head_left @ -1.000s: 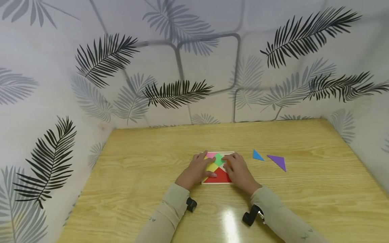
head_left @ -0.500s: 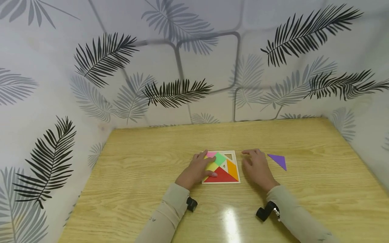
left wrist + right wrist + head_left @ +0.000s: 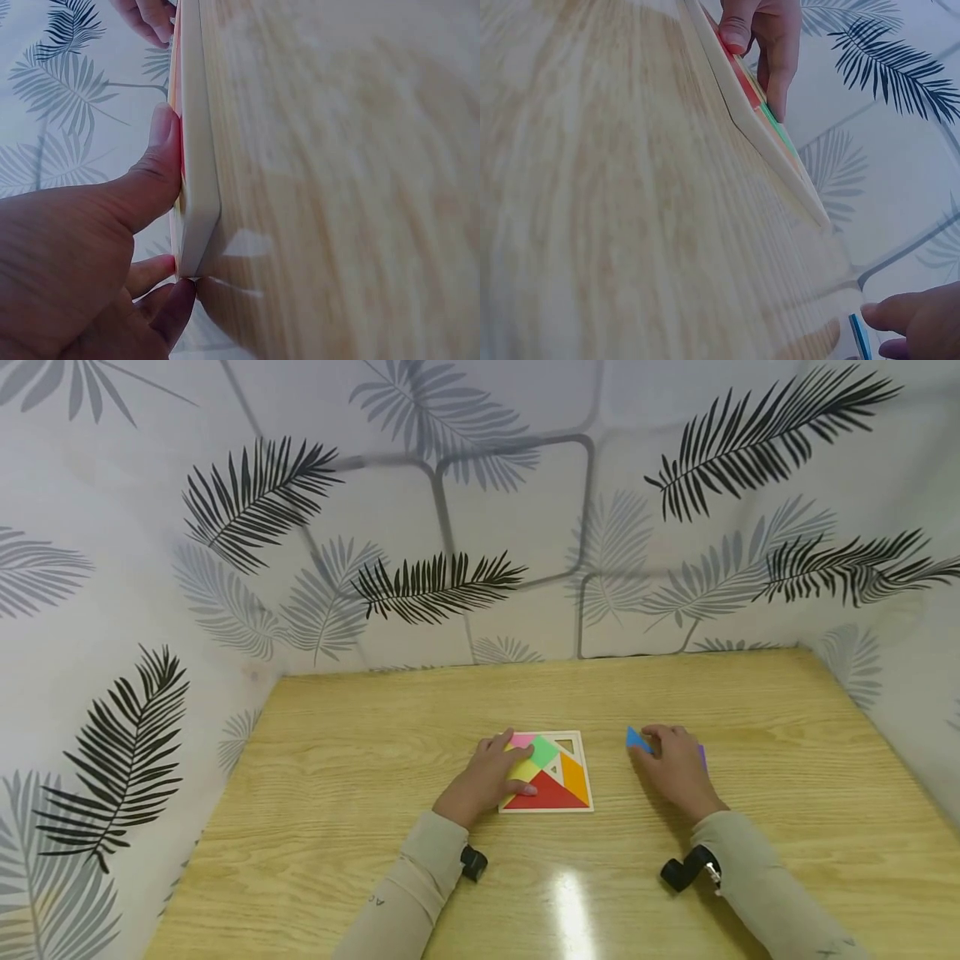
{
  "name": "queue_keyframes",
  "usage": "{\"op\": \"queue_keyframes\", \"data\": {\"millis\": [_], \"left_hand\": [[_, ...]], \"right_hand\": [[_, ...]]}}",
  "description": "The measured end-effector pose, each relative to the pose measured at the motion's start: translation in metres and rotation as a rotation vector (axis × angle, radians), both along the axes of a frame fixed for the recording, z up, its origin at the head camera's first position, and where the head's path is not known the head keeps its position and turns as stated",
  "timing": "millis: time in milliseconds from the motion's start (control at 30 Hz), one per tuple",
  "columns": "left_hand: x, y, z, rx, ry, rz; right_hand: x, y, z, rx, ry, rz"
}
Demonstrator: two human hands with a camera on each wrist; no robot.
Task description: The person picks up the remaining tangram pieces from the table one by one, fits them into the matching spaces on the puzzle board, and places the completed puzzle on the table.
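A square wooden tangram board [image 3: 590, 802] lies on the table with pink, green, yellow, red and orange pieces set in it. My left hand [image 3: 487, 777] holds its left side. In the left wrist view the thumb [image 3: 161, 157] presses on the top and other fingers bend around a corner. To the right, my right hand [image 3: 678, 768] has thumb and forefinger curled about the right end of a small blue triangle [image 3: 636, 740]. This blue piece shows edge-on at the fingertips in the right wrist view. Behind the right hand, a purple triangle [image 3: 703, 755] is mostly hidden.
Two triangular gaps show bare in the board: a larger one [image 3: 566, 746] at its upper right and a smaller one [image 3: 554, 770] beside the orange piece. The wooden table [image 3: 337, 760] meets leaf-patterned cloth [image 3: 300, 610] at its back and sides.
My right hand has left the board and moved right to the blue triangle, uncovering the board's right side and covering most of the purple triangle. The left hand and board have stayed put.
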State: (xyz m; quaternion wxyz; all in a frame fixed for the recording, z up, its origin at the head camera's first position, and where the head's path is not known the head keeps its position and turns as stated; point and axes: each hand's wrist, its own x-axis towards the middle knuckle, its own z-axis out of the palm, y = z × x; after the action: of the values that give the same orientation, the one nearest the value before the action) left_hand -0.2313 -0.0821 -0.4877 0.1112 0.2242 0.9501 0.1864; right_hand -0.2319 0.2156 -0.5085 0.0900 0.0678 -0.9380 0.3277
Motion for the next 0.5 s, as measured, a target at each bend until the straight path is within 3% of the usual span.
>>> {"op": "queue_keyframes", "data": {"millis": [267,500], "left_hand": [[-0.002,-0.001,-0.004,0.008,0.001,0.0],[-0.001,-0.002,-0.003,0.01,0.007,-0.006]], "right_hand": [[-0.009,-0.009,-0.009,0.002,-0.022,-0.033],[-0.009,-0.016,-0.005,0.01,-0.013,-0.045]]}}
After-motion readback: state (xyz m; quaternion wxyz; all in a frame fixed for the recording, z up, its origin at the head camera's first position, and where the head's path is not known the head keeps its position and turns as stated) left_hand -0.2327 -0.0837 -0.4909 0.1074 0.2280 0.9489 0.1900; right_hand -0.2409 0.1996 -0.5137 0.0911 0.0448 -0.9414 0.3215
